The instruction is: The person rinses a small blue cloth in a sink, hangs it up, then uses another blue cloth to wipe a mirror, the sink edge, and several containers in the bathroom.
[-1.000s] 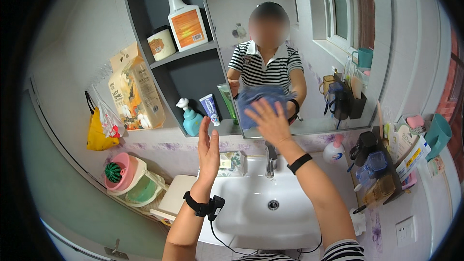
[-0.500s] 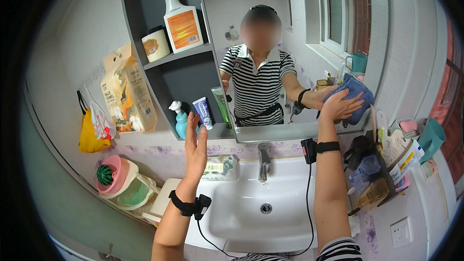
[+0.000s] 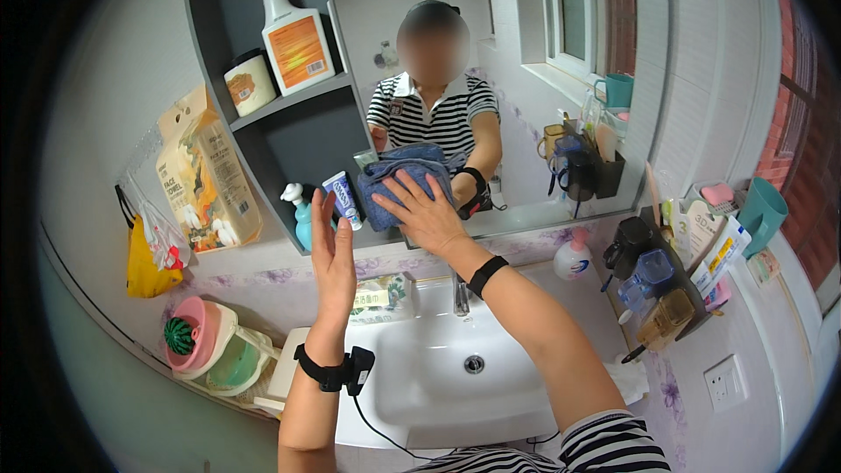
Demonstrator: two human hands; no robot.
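My right hand [image 3: 429, 217] presses a folded blue cloth [image 3: 378, 177] against the mirror [image 3: 530, 144], its fingers spread over the cloth. The cloth lies near the mirror's lower left edge and covers part of the green tube on the shelf behind. My left hand [image 3: 333, 254] is raised and open, holding nothing, with its fingers stretched upward. Just behind its fingertips, a blue and white tube [image 3: 343, 197] and a teal pump bottle [image 3: 302, 217] stand on the grey shelf [image 3: 293, 144].
Below my arms is a white sink [image 3: 407, 385] with a metal faucet [image 3: 461, 298]. A wipes pack [image 3: 383, 300] lies on its back ledge. To the right are a pink-and-white pump bottle [image 3: 573, 256], a wall rack [image 3: 692, 320] with cups, and a teal cup [image 3: 765, 217].
My right hand has swept the cloth leftward across the mirror, from its right edge to the lower left. The pump bottle behind the sink has come into sight. My left hand stays raised.
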